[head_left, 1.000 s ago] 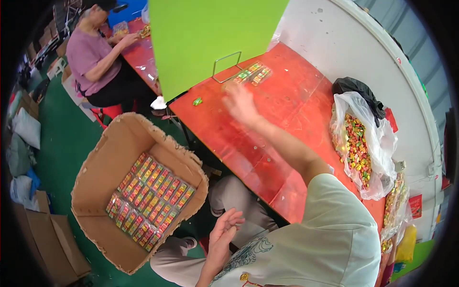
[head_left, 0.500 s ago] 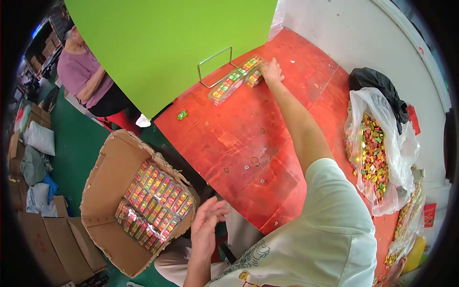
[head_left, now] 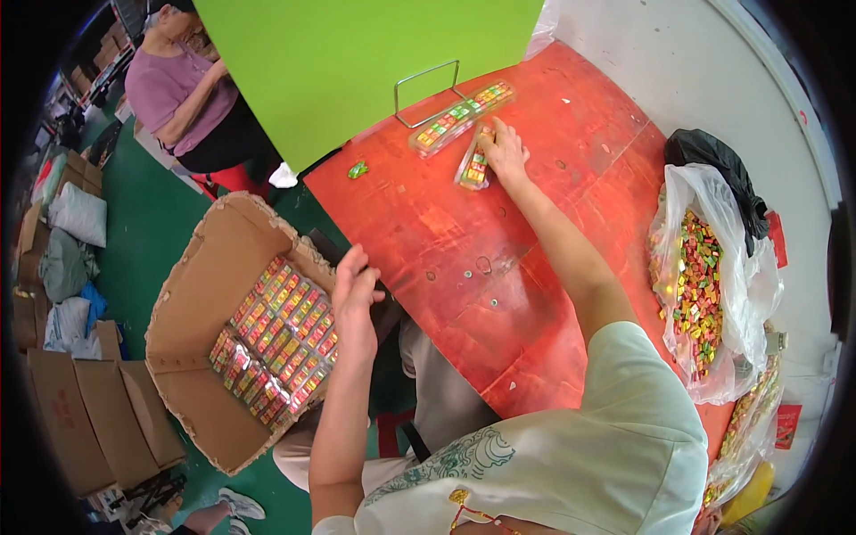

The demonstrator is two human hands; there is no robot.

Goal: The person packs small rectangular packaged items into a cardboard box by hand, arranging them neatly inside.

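Observation:
My right hand [head_left: 506, 157] grips the upper end of a narrow clear plastic case [head_left: 473, 168] filled with small red, yellow and green wrapped pieces. Its fingers cover part of the case. Just beyond, a longer clear case [head_left: 460, 118] of similar coloured pieces lies on the red tabletop [head_left: 428, 232], beside a bent metal wire stand [head_left: 428, 94]. My left hand [head_left: 357, 308] is raised between the table edge and a cardboard box [head_left: 183, 303]. Its fingers are apart and slightly bent, with nothing in them. Rows of filled clear cases [head_left: 281, 343] lie inside the box.
A green panel [head_left: 357, 71] borders the table's far side. One green wrapped piece [head_left: 358, 169] lies near the left edge. At the right, a clear plastic bag [head_left: 700, 285] holds many loose wrapped pieces, next to a black bag [head_left: 713, 169]. A person [head_left: 183, 89] stands beyond, at left.
My right hand has drawn the shorter case nearer, apart from the longer one. My left hand has risen and moved left toward the box. The view has shifted slightly.

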